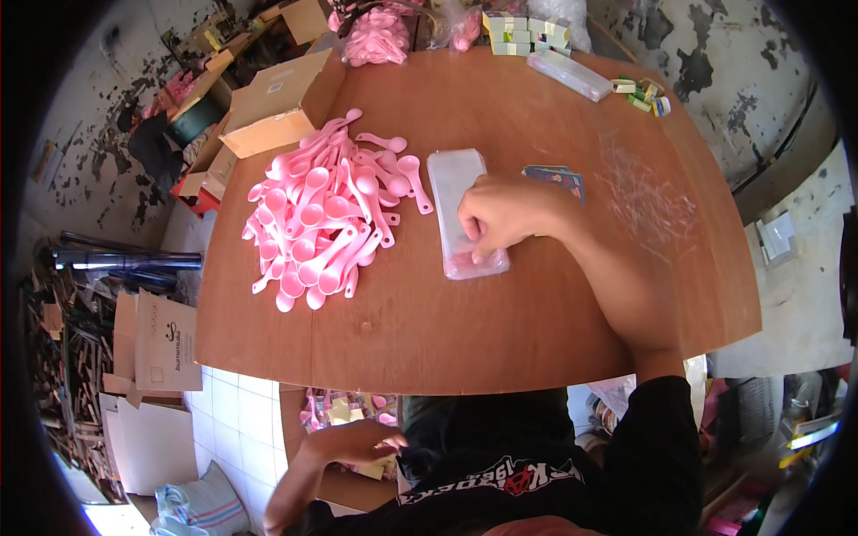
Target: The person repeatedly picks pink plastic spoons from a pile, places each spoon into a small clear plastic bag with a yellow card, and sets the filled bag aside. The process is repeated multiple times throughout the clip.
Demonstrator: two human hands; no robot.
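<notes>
A stack of long, clear plastic bags [458,183] lies in the middle of the table. Over its near half is my right hand [505,219], fingers bent and pinched down at the lower end of the top bag. My left hand [357,443] hangs below the table's front edge, beside my lap, fingers loosely stretched and nothing visible in them. Under it stands an open cardboard box holding small packs with pink spoons [386,417]. A big heap of pink plastic measuring spoons [326,214] covers the table left of the bags. Small printed cards [556,176] lie partly behind my right wrist.
On the wooden table [402,339], an open carton [281,100] stands at the back left. Thin clear plastic strips [657,205] are scattered at right. Bagged spoons [375,37], small boxes [523,34] and another clear bag stack [570,74] line the far edge. A person [154,147] is at far left.
</notes>
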